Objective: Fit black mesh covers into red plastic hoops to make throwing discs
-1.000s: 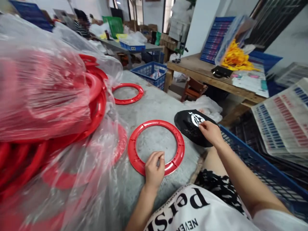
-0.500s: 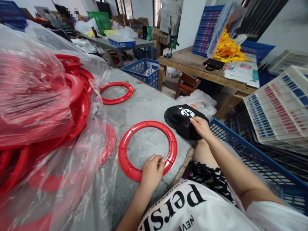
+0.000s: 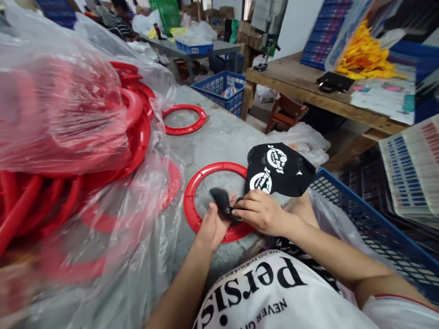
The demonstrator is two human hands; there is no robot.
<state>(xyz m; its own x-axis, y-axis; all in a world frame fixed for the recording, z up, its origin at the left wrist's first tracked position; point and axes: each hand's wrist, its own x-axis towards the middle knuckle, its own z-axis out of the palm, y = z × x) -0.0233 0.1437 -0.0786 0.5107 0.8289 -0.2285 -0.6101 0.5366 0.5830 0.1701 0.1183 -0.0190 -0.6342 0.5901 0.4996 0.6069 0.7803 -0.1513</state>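
Observation:
Both of my hands meet over the near edge of a red plastic ring [image 3: 192, 196] on the grey table. Between them is a folded black fabric piece [image 3: 220, 199], its end curling up. My left hand [image 3: 213, 228] cups it from below, thumb against it. My right hand [image 3: 262, 212] has its fingers closed on the other end. Just beyond my right hand lie black fabric pieces [image 3: 291, 171] with round white printed logos, partly covering the ring's right side. The part of the cloth inside my fingers is hidden.
At left, clear plastic bags [image 3: 85, 123] hold many red rings. A second red ring [image 3: 202, 119] lies farther back. A blue crate [image 3: 338, 194] stands to my right. Beyond are a wooden table [image 3: 291, 75] and a blue basket [image 3: 219, 93]. A blurred skin-toned shape shows at lower left.
My right hand has brought a black fabric piece left from the pile to over the ring. My left hand has left the ring's rim and holds the cloth. The view has shifted.

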